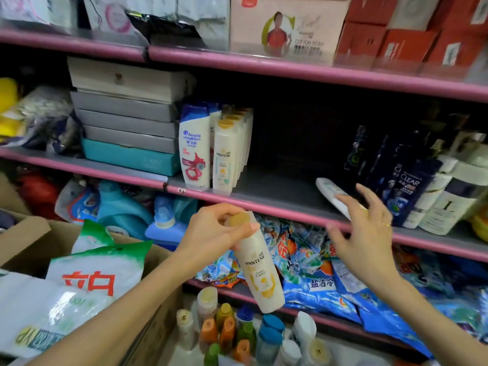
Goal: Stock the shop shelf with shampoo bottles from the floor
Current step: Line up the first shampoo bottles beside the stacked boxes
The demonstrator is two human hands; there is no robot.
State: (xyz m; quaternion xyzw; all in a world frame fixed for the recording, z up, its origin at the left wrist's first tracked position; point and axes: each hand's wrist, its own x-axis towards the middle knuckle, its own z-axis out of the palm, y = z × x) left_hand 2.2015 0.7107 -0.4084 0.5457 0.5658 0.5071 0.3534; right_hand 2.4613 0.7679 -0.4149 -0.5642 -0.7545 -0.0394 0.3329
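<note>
Fallen bottle point(333, 194) on shelf point(277, 188), right of row point(232, 143)

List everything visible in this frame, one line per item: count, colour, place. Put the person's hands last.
Held Pantene bottle: one, cream with gold cap, in front of the shelves.
Pantene row: several, cream, middle shelf.
Head & Shoulders bottle: one, white and blue, left of that row.
Lying bottle: one, white, middle shelf, on its side.
Clear bottles: several, dark blue, middle shelf right.
Stacked boxes: several, grey and teal, middle shelf left.
Floor bottles: many, mixed colours, bottom centre.
Detergent bags: several, blue, lower shelf.
Left hand: grips the held bottle's cap.
Right hand: open, over the lying bottle.
</note>
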